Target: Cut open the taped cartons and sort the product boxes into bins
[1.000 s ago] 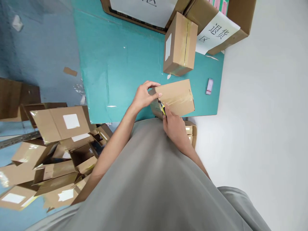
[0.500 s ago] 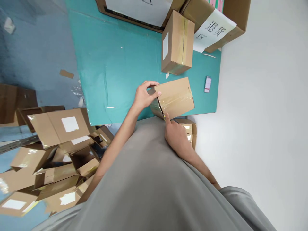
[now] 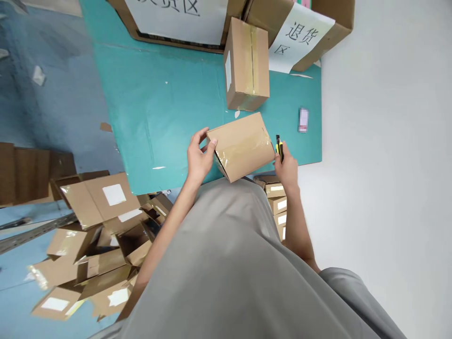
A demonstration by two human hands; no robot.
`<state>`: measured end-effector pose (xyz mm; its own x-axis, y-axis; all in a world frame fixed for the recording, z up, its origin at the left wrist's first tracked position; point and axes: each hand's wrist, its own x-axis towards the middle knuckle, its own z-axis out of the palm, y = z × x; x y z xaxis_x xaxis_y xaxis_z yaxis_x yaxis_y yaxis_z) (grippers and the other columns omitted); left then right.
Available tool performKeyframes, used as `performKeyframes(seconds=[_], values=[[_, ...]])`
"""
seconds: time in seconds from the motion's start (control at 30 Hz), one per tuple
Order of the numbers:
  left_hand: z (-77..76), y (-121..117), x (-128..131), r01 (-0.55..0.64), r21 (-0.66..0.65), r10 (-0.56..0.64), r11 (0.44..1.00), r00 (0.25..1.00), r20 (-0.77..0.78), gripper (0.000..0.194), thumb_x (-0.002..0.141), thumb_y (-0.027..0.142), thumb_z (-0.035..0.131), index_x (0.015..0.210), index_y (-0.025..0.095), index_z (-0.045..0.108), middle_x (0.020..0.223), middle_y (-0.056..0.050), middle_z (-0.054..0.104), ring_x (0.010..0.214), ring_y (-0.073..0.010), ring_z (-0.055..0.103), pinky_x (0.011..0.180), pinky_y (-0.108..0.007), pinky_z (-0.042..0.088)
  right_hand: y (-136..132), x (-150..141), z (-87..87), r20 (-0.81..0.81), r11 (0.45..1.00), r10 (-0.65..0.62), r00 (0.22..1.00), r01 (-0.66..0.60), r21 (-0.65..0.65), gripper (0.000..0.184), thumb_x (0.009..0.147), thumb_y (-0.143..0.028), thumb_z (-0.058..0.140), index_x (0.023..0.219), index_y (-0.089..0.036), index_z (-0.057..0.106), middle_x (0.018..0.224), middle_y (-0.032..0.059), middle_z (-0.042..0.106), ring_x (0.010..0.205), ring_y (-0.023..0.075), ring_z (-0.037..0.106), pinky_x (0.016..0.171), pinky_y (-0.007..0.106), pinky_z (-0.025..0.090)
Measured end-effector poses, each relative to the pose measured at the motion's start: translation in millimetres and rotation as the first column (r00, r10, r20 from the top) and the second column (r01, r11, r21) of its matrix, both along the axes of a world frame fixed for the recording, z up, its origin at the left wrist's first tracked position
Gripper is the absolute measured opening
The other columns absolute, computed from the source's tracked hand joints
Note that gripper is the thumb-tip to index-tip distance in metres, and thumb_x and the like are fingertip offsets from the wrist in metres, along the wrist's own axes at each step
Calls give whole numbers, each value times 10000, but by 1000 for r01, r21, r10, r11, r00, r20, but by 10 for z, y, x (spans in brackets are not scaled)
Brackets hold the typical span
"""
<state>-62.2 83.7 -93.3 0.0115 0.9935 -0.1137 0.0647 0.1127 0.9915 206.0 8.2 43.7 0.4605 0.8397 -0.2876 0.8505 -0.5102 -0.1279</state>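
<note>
A taped cardboard box [image 3: 243, 143] rests tilted at the near edge of the teal table, close to my body. My left hand [image 3: 200, 157] grips its left end, with the thumb on top and the fingers behind the corner. A gap shows along the box's left edge. My right hand [image 3: 286, 165] is wrapped round a yellow and black utility knife [image 3: 279, 148] beside the right end of the box. The knife points away from me; whether its blade is out is too small to tell.
A second taped box [image 3: 249, 63] stands behind on the teal table [image 3: 169, 113]. Larger cartons with paper signs [image 3: 300, 37] line the back. A small blurred item [image 3: 303, 120] lies at the right. Opened cartons [image 3: 116, 188] pile up on the left floor; labelled boxes [image 3: 277, 190] stack below the table edge.
My right hand has carried the knife from the box's left edge round to its right end. The box and my left hand appear slightly further left as the view shifts.
</note>
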Motion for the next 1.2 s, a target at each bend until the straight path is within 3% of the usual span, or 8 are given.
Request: performKeyframes(seconds=[0.1, 0.2, 0.33, 0.43, 0.53, 0.63, 0.73, 1.2], values=[[2, 61, -41, 4, 49, -1, 999, 998, -63, 714, 1014, 793, 701, 1472, 245, 701, 1483, -160, 739, 1409, -333, 720, 1224, -519, 598, -188, 4, -175, -65, 999, 30, 997, -29, 14, 666, 1171, -350, 353, 1778, -87, 426, 1243, 226, 848, 1009, 359, 813, 908, 430, 605], [46, 131, -106, 23, 69, -12, 997, 988, -151, 673, 1071, 766, 625, 1491, 245, 687, 1452, -142, 759, 1407, -315, 724, 1278, -519, 553, -392, -112, -169, -122, 997, 76, 990, -77, -6, 680, 1155, -338, 356, 1784, -85, 409, 1432, 249, 791, 1140, 385, 801, 954, 451, 614], [349, 135, -55, 64, 137, -13, 988, 939, -343, 555, 1111, 635, 640, 1527, 270, 668, 1579, -133, 683, 1579, -350, 586, 1385, -596, 421, -559, -152, -116, -248, 996, 78, 966, -87, -26, 690, 1157, -336, 339, 1800, -86, 368, 1384, 227, 817, 1148, 375, 807, 986, 465, 624], [664, 68, 225, 226, 218, -99, 949, 874, -475, 466, 1121, 539, 657, 1524, 306, 674, 1678, -110, 609, 1710, -366, 419, 1440, -635, 302, -597, -100, -113, -324, 998, 42, 945, -53, -24, 701, 1184, -388, 305, 1822, -97, 319, 1256, 196, 854, 1067, 350, 827, 980, 469, 634], [827, -16, 625, 463, 222, -269, 858, 774, -574, 361, 1154, 485, 596, 1456, 325, 712, 1667, -80, 633, 1724, -355, 405, 1430, -671, 294, -579, -52, -116, -381, 999, 43, 924, -43, 8, 710, 1186, -392, 273, 1830, -91, 273, 1176, 174, 867, 1039, 350, 834, 953, 471, 643], [788, -78, 914, 580, 191, -349, 792, 686, -638, 313, 1181, 419, 528, 1375, 300, 742, 1630, -84, 673, 1706, -339, 443, 1420, -667, 310, -523, -34, -90, -425, 997, 74, 902, -59, 48, 701, 1187, -356, 264, 1850, -135, 214, 1211, 157, 862, 1031, 329, 838, 940, 447, 650], [682, -105, 996, 595, 165, -353, 787, 653, -670, 291, 1184, 377, 516, 1332, 277, 746, 1606, -103, 693, 1689, -330, 473, 1419, -638, 318, -438, -43, -27, -412, 994, 105, 905, -100, 33, 694, 1196, -340, 288, 1864, -177, 193, 1289, 151, 845, 1074, 315, 831, 948, 422, 650], [582, -134, 973, 569, 196, -315, 799, 673, -669, 313, 1185, 422, 503, 1323, 286, 749, 1603, -91, 706, 1682, -316, 485, 1414, -635, 334, -47, -234, 324, -339, 950, 116, 934, -204, -236, 806, 1134, -145, 314, 1880, -161, 10, 1491, 210, 762, 1187, 324, 798, 1030, 455, 624]])
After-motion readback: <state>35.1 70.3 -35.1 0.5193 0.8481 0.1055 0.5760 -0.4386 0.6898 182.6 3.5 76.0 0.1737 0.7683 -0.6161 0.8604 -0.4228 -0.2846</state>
